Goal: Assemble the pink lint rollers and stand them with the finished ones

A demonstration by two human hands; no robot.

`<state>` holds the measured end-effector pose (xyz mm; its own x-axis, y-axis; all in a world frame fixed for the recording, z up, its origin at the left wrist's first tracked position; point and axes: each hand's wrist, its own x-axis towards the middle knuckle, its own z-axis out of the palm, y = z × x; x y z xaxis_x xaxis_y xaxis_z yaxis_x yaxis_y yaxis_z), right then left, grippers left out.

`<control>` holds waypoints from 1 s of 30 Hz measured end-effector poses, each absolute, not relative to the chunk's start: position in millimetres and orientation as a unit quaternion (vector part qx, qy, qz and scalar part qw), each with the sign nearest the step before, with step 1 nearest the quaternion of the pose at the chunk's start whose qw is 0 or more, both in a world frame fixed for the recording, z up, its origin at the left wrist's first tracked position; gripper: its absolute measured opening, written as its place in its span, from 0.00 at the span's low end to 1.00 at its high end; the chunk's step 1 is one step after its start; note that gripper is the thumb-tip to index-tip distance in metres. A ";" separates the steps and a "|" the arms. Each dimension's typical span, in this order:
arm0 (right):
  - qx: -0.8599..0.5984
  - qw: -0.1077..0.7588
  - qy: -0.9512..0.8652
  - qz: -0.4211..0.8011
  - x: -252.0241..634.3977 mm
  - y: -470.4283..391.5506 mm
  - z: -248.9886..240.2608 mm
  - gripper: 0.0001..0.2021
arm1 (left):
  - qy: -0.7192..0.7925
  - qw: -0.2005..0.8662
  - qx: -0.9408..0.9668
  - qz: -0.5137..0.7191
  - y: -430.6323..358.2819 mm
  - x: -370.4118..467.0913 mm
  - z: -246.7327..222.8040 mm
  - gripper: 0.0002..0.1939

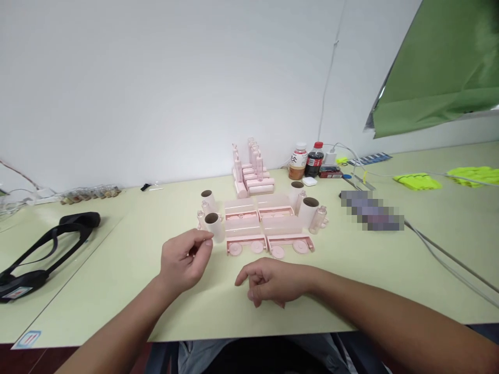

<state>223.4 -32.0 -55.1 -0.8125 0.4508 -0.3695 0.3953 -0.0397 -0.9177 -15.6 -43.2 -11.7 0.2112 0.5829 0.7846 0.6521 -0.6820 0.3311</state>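
My left hand (186,261) is closed in a pinch, thumb and index tips nearly meeting, with nothing visible between them. Its fingertips are right by the front-left white paper roll (217,231), which has a brown cardboard core; I cannot tell if they touch. My right hand (268,280) hovers over the table, fingers loosely bent and apart, holding nothing. Just beyond it are several open pink plastic cases (247,244) with round discs and translucent covers (283,225). Another white roll (307,212) stands at the right, beside a clear pink handle part (318,219).
Pink roller pieces (260,182) are grouped at the wall. Two drink bottles (314,161) stand to their right. A pixelated flat object (370,210) and cables (436,249) lie at right. A black strap-like frame (49,254) lies left; yellow-green cloths (417,181) lie far right.
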 end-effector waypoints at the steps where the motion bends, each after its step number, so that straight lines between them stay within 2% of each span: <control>1: -0.303 0.024 -0.689 0.658 223.5 -30.9 -56.4 0.19 | -0.380 0.051 -0.763 -0.521 -34.6 -12.0 -7.1 0.06; 4: -0.297 0.029 -0.682 0.667 223.8 -27.9 -60.6 0.19 | -0.392 0.069 -0.642 -0.655 3.9 -16.1 0.7 0.05; 6: -0.297 0.026 -0.681 0.669 224.0 -26.6 -62.4 0.19 | -0.428 -0.001 -0.535 -0.729 32.7 -28.5 -3.0 0.03; 8: -0.297 0.022 -0.682 0.668 224.0 -26.1 -62.9 0.18 | -0.483 -0.123 -0.434 -0.750 57.1 -44.1 -14.4 0.04; 10: -0.301 0.019 -0.681 0.668 223.9 -26.2 -62.2 0.18 | -0.563 -0.235 -0.349 -0.712 73.9 -59.2 -30.1 0.06; 12: -0.306 0.015 -0.679 0.667 223.9 -26.4 -60.9 0.18 | -0.598 -0.275 -0.325 -0.679 83.3 -70.5 -45.7 0.07; 18: -0.315 0.010 -0.678 0.664 224.4 -26.8 -58.0 0.18 | -0.643 -0.293 -0.369 -0.604 90.1 -74.3 -71.3 0.07; 30: -0.313 0.006 -0.677 0.666 225.4 -26.9 -56.4 0.18 | -0.666 -0.287 -0.449 -0.522 88.0 -68.9 -74.5 0.08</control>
